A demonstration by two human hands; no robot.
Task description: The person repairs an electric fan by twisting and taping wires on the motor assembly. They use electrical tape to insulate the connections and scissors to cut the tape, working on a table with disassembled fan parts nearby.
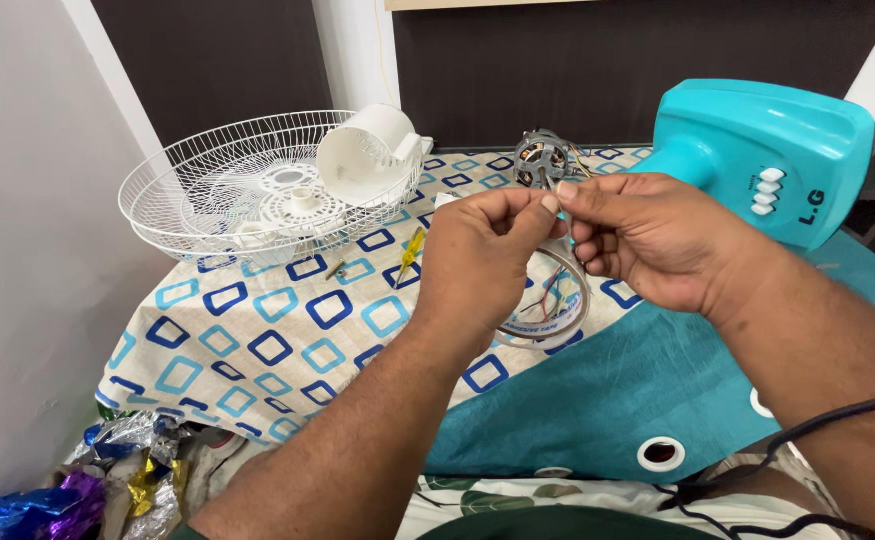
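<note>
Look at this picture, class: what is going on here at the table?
A person holds a roll of clear adhesive tape in the left hand while the right hand pinches its end at the fingertips. Behind the hands lies a bare fan motor with wires. A turquoise fan base lies to the right, a white wire fan guard to the left, and a yellow screwdriver lies on the patterned cloth.

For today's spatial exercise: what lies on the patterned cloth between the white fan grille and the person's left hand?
In the head view, a yellow-handled screwdriver lies between the fan grille and the left hand, with a small screw beside it.
</note>
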